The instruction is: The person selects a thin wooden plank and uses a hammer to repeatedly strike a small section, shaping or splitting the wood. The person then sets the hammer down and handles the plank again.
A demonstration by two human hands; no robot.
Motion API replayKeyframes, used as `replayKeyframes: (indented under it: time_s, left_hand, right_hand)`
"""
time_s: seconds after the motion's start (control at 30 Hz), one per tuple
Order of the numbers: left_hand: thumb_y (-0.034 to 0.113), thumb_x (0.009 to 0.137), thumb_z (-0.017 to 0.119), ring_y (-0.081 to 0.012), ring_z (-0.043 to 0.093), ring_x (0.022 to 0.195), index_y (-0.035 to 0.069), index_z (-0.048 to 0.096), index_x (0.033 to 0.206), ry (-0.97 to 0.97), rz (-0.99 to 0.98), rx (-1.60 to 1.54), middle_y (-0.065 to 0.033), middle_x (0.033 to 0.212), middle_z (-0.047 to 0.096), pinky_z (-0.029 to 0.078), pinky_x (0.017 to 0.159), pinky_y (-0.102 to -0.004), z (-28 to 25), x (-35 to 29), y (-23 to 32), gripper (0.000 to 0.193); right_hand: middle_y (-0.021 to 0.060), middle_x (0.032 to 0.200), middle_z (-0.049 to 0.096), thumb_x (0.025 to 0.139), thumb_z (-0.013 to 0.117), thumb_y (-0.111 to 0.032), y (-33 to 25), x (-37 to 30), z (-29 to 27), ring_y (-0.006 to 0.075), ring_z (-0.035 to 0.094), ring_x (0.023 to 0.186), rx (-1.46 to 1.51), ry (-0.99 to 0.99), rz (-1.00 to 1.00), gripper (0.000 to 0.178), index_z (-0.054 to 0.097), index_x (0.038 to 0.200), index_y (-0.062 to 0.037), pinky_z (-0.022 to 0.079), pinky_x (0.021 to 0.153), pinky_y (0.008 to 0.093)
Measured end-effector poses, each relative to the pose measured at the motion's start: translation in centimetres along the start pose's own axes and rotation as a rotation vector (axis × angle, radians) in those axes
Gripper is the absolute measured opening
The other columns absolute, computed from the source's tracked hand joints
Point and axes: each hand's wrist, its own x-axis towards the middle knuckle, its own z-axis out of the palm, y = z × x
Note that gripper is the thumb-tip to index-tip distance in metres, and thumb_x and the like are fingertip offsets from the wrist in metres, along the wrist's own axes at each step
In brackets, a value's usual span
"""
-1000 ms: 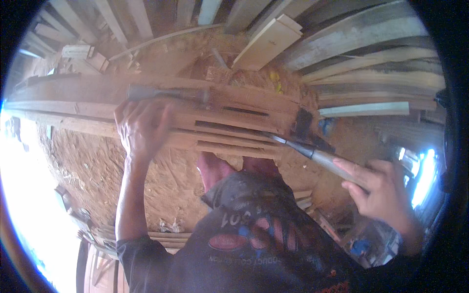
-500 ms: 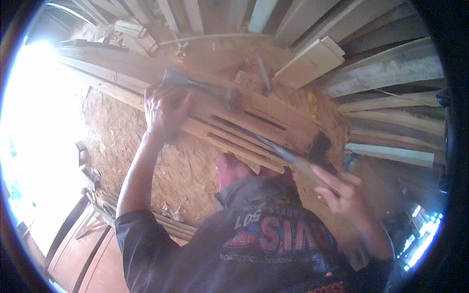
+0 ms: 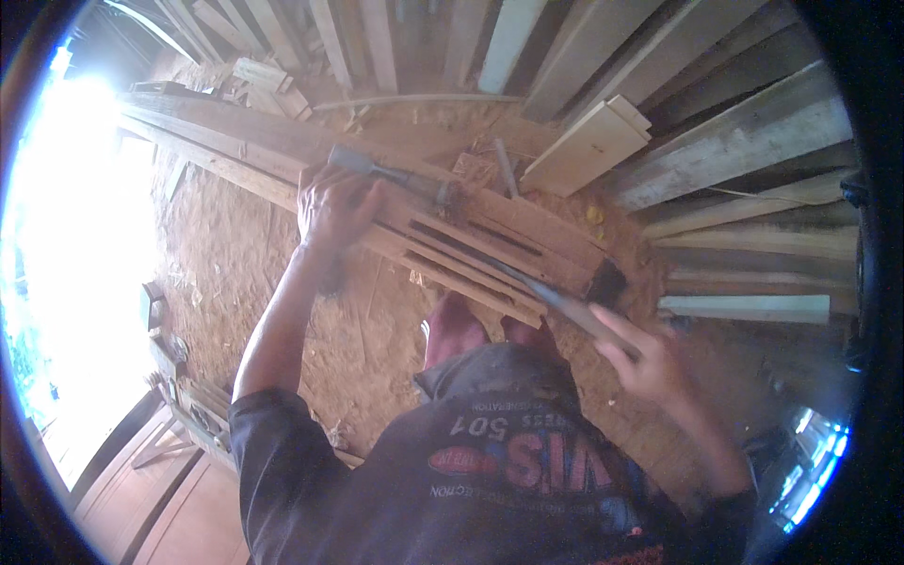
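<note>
Long wooden beams [image 3: 259, 149] lie side by side, slanting across in front of me, with narrow slots cut in their right part. My left hand [image 3: 337, 202] is closed over the beams, its fingers curled on the wood. Just beyond its knuckles lies a grey metal tool [image 3: 381, 171] with a broad flat end. My right hand [image 3: 645, 358] is wrapped round the handle of a long chisel [image 3: 565, 306]. The chisel's narrow blade slants down to the left along a slot, and its tip cannot be made out there. A dark block [image 3: 607, 281] sits at the beams' right end.
Planks [image 3: 734, 141] lean along the far and right sides. A pale stack of short boards [image 3: 589, 146] stands beyond the beams. Shavings and dust cover the ground [image 3: 226, 254]. Wooden panels [image 3: 151, 508] lie at the lower left.
My right hand and the chisel have moved slightly left and away from me along the slot. My left hand stays on the beams. The whole view has shifted a little.
</note>
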Motion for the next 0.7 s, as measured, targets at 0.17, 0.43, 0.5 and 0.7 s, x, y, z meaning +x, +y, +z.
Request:
replayKeyframes:
  time_s: [0.17,0.43,0.5,0.7]
  left_hand:
    - [0.037,0.089,0.076,-0.0273,0.072,0.099,0.012,0.083,0.086,-0.018,-0.016,0.001,-0.0094,0.091,0.080,0.045,0.108,-0.0415,0.3,-0.5,-0.2,0.026]
    - [0.040,0.091,0.074,-0.0284,0.072,0.098,0.011,0.082,0.089,-0.025,-0.045,-0.043,-0.0087,0.092,0.080,0.048,0.101,-0.0427,0.5,-0.2,-0.1,0.030]
    - [0.042,0.092,0.072,-0.0283,0.072,0.098,0.011,0.082,0.089,-0.072,-0.026,-0.024,-0.0088,0.092,0.080,0.047,0.102,-0.0423,0.5,-0.2,-0.2,0.032]
    - [0.043,0.093,0.071,-0.0272,0.073,0.099,0.011,0.082,0.089,-0.003,0.007,-0.043,-0.0087,0.091,0.080,0.044,0.107,-0.0421,0.5,-0.1,-0.5,0.034]
  right_hand:
    - [0.0217,0.092,0.077,0.091,0.081,-0.024,-1.0,2.0,0.4,0.0389,0.075,0.076,0.115,0.215,-0.326,0.053,0.069,0.142,-0.0208,0.060,0.071,0.0468]
    - [0.0257,0.089,0.073,0.094,0.077,-0.036,-1.5,4.1,0.8,0.0448,0.073,0.082,-0.023,0.023,-0.157,0.052,0.067,0.142,-0.0180,0.057,0.072,0.0503]
    - [0.0280,0.095,0.073,0.096,0.074,-0.039,-2.5,4.7,1.2,0.0463,0.073,0.090,-0.006,-0.015,-0.112,0.051,0.067,0.139,-0.0118,0.056,0.079,0.0520]
    - [0.0326,0.110,0.071,0.103,0.064,-0.043,-5.4,10.8,4.1,0.0494,0.069,0.108,0.148,-0.149,-0.044,0.051,0.066,0.125,0.0025,0.052,0.094,0.0526]
